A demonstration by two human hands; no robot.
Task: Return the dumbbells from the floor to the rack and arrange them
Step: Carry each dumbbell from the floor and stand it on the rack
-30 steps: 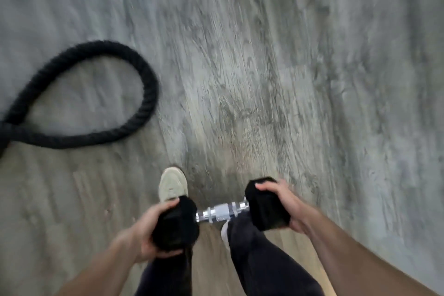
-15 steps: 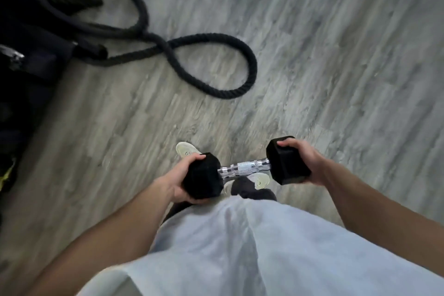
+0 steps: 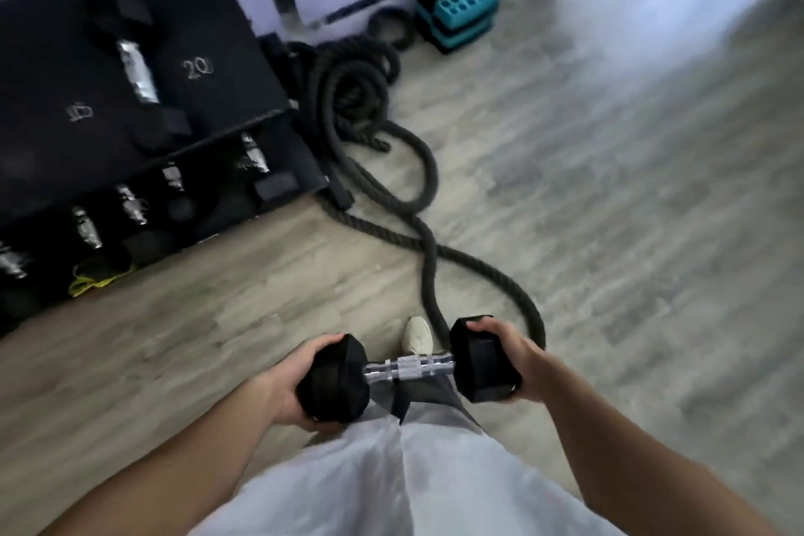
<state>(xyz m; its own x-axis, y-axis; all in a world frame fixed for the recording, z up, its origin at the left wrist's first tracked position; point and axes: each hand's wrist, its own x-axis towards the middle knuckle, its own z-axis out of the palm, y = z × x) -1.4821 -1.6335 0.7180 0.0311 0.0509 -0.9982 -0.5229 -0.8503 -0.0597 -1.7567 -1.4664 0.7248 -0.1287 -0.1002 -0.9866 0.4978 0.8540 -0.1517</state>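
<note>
The thick rope (image 3: 428,239) snakes across the floor (image 3: 609,187) from the rack (image 3: 108,100) at ten o'clock to just ahead of the shoe (image 3: 417,335); a foot could catch it on the way over. The dumbbell (image 3: 409,370) hangs level at six o'clock, clear of the floor, carried by its ends. The left hand (image 3: 291,387) cups one black hex head, the right hand (image 3: 513,361) curls round the other, a hold that could slip. Chrome knurled bar bare between. The rack's free slot is probably its upper tier, though blur hides detail.
</note>
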